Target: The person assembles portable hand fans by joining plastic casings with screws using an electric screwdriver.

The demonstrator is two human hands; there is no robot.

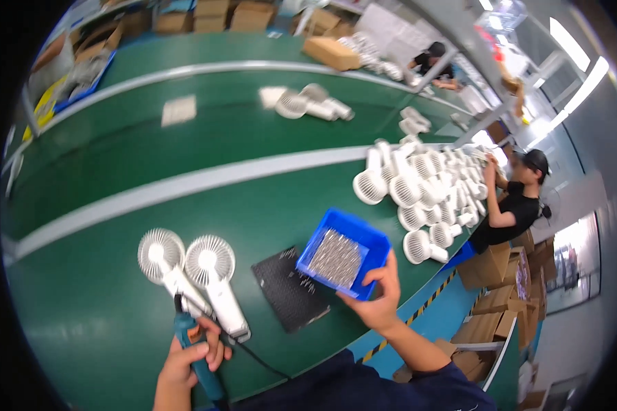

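1. In the head view, the right hand (380, 298) is gripping a blue box (353, 226) by its near right corner, with the thumb over the rim.
2. The box holds many small metal pieces (336, 259). They cover the left part of its floor, and some blue floor is visible at the right.
3. The box is beside a black mat (288, 294), partly over its edge; I cannot tell if they touch. Some small pale pieces lie on the mat.
4. The left hand (192, 356) is closed around a teal power screwdriver (184, 323) with a black cord.
5. Its tip is near the handles of 2 white fans (210, 264), which lie side by side on the green table (103, 308).
6. Farther right, many white fans (425, 181) lie in a pile.
7. At the lower right, there are open cardboard boxes (483, 329); their contents are unclear.
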